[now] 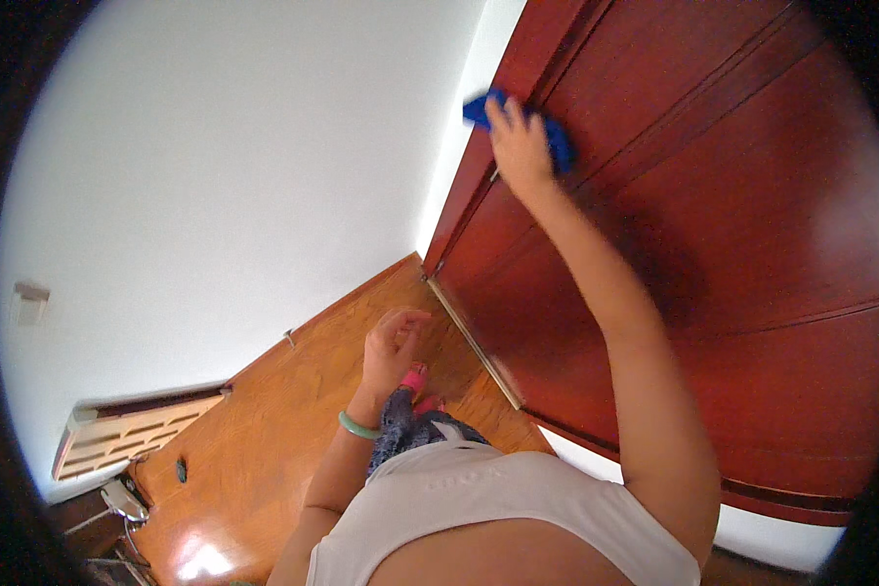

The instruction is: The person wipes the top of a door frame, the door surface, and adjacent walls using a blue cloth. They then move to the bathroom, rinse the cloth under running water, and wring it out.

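My right hand [521, 145] presses a blue cloth [558, 145] against the edge of a dark red wooden door [703, 242]. The cloth spreads out on both sides of my fingers, and part of it is hidden under the palm. A small metal piece, perhaps a handle or key, shows just below my wrist on the door edge. My left hand [394, 348] hangs in front of my body over the wooden floor, fingers loosely bent and holding nothing. A pale green bangle [359, 426] circles the left wrist.
A white wall [212, 183] meets the door frame [450, 146]. A metal door stop [288, 338] sticks out low on that wall. My feet in pink footwear [414, 377] stand near the threshold strip [476, 344]. A slatted wooden piece [139, 432] and cables are at lower left.
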A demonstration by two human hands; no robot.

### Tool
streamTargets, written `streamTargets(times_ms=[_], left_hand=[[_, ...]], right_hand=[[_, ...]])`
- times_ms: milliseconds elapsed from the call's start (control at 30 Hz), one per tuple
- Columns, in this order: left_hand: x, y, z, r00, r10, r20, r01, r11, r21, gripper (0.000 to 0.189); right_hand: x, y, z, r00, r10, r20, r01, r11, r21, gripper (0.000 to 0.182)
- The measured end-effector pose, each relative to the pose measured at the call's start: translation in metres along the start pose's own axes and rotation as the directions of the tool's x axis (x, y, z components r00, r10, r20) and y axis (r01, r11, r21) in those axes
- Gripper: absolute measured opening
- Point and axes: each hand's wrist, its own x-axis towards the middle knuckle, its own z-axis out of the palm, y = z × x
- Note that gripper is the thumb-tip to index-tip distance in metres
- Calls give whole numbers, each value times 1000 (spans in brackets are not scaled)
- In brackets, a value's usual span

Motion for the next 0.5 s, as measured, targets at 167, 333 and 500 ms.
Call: streamTargets(times_ms=[167,333,500], left_hand=[[-45,-9,-27,996,14,-85,-4,992,123,18],[-48,-48,-43,973,-144,-181,153,988,32,17],[-5,-38,-34,986,-167,-18,166,985,-51,17]], right_hand=[[-62,-65,79,943,-202,265,170,975,140,32],[-19,29,-38,992,126,-32,-124,991,47,21],[11,107,-104,876,407,-258,-406,912,57,26]])
